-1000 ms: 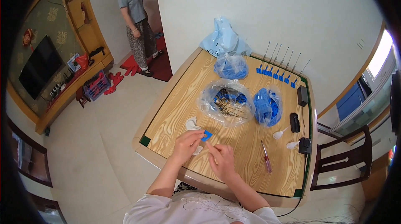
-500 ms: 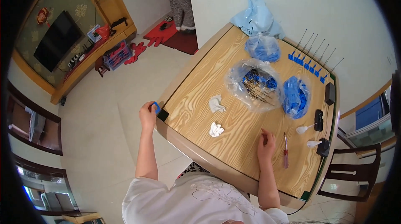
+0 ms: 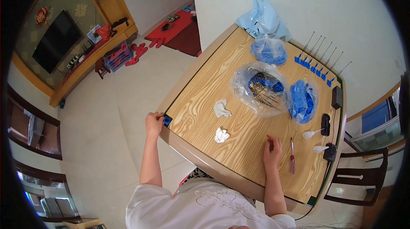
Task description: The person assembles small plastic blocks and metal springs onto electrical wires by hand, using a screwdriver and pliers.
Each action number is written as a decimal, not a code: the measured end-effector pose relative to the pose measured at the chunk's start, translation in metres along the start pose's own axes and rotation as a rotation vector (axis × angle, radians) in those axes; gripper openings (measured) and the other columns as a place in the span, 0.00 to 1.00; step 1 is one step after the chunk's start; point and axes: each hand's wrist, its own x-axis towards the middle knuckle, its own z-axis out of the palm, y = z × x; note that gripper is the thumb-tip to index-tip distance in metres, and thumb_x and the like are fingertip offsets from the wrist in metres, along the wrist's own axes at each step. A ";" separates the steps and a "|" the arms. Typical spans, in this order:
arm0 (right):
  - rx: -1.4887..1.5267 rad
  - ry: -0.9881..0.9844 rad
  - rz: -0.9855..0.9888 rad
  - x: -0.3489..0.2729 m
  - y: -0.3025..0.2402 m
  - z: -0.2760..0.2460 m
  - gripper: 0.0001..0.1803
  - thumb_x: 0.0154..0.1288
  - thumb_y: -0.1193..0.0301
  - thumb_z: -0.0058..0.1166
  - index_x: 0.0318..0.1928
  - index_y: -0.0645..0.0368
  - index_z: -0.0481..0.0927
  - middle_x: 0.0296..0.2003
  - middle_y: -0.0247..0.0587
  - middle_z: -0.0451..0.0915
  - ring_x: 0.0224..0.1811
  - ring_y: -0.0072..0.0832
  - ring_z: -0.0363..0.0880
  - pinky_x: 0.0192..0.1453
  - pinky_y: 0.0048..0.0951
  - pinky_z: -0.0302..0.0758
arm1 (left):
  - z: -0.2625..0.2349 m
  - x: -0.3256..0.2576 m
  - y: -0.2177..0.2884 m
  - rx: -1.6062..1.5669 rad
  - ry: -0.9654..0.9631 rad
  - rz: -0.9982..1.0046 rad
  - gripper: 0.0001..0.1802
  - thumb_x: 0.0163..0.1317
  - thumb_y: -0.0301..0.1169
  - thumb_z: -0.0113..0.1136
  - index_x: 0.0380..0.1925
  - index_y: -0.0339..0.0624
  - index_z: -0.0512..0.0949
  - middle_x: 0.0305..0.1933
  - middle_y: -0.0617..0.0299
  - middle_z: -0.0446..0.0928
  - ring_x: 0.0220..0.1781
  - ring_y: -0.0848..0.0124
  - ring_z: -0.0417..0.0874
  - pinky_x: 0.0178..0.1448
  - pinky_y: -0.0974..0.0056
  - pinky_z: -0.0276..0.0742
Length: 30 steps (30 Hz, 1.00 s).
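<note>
Left grip pinches a small blue piece; right hand rests on table.

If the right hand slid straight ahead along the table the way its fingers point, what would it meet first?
The right hand points up the wooden table. Bare wood lies just ahead; the first thing in line looks like the clear plastic bag of blue parts. The red-handled screwdriver stays off to its side. Depth is uncertain.

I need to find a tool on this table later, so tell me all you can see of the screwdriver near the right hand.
The screwdriver is slim, with a red, seemingly plastic handle and a thin metal shaft. It lies flat on the wooden table, roughly lengthwise toward the person, handle nearer them. The right hand rests on the table just left of it without touching it.
</note>
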 end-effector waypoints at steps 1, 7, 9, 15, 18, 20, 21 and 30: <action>-0.010 0.007 0.000 0.001 0.002 0.000 0.10 0.57 0.82 0.49 0.40 0.62 0.77 0.32 0.43 0.73 0.34 0.34 0.74 0.38 0.27 0.71 | 0.001 0.000 0.002 0.003 0.001 -0.004 0.06 0.50 0.20 0.60 0.30 0.33 0.79 0.30 0.54 0.76 0.25 0.67 0.81 0.27 0.64 0.77; 0.003 0.024 -0.017 0.002 0.005 0.001 0.10 0.57 0.82 0.48 0.40 0.62 0.77 0.32 0.43 0.73 0.34 0.34 0.74 0.37 0.27 0.71 | -0.003 -0.013 0.007 0.188 0.095 0.160 0.07 0.50 0.19 0.59 0.31 0.34 0.80 0.33 0.54 0.76 0.32 0.64 0.81 0.38 0.63 0.78; 0.001 0.002 0.020 0.001 -0.002 -0.001 0.10 0.57 0.82 0.49 0.40 0.61 0.77 0.32 0.43 0.73 0.34 0.34 0.74 0.37 0.27 0.71 | -0.002 -0.019 0.001 0.319 0.026 0.236 0.07 0.49 0.19 0.59 0.30 0.36 0.80 0.34 0.52 0.76 0.36 0.61 0.80 0.42 0.60 0.76; 0.000 -0.003 0.053 -0.003 0.003 0.004 0.05 0.57 0.80 0.52 0.35 0.61 0.78 0.28 0.41 0.73 0.31 0.30 0.74 0.33 0.25 0.70 | 0.020 -0.067 0.082 0.028 0.005 0.347 0.06 0.49 0.20 0.60 0.29 0.38 0.80 0.31 0.54 0.75 0.37 0.57 0.77 0.42 0.58 0.72; 0.076 -0.133 0.081 -0.007 -0.008 0.015 0.02 0.55 0.78 0.56 0.30 0.62 0.77 0.26 0.41 0.73 0.28 0.30 0.73 0.32 0.26 0.69 | 0.046 -0.089 0.108 -0.157 -0.132 0.458 0.07 0.48 0.22 0.62 0.29 0.38 0.80 0.30 0.54 0.75 0.37 0.57 0.76 0.43 0.58 0.72; 0.106 -0.202 0.090 -0.007 -0.022 0.018 0.03 0.54 0.77 0.59 0.29 0.62 0.78 0.24 0.38 0.72 0.27 0.25 0.72 0.31 0.23 0.68 | 0.062 -0.087 0.114 -0.182 -0.178 0.474 0.08 0.48 0.22 0.62 0.31 0.38 0.80 0.31 0.54 0.75 0.38 0.57 0.76 0.44 0.58 0.72; 0.098 -0.289 0.162 -0.007 -0.032 0.020 0.06 0.54 0.75 0.60 0.27 0.63 0.76 0.25 0.41 0.72 0.26 0.31 0.73 0.29 0.27 0.69 | 0.067 -0.085 0.117 -0.201 -0.215 0.486 0.10 0.47 0.22 0.63 0.33 0.38 0.79 0.32 0.54 0.75 0.38 0.56 0.77 0.45 0.58 0.72; 0.310 -0.410 -0.178 0.029 -0.070 0.044 0.20 0.55 0.72 0.60 0.50 0.56 0.76 0.40 0.43 0.76 0.38 0.37 0.76 0.38 0.30 0.74 | 0.101 -0.097 0.144 -0.301 -0.752 0.523 0.18 0.52 0.20 0.60 0.45 0.39 0.73 0.34 0.57 0.75 0.29 0.68 0.79 0.34 0.70 0.75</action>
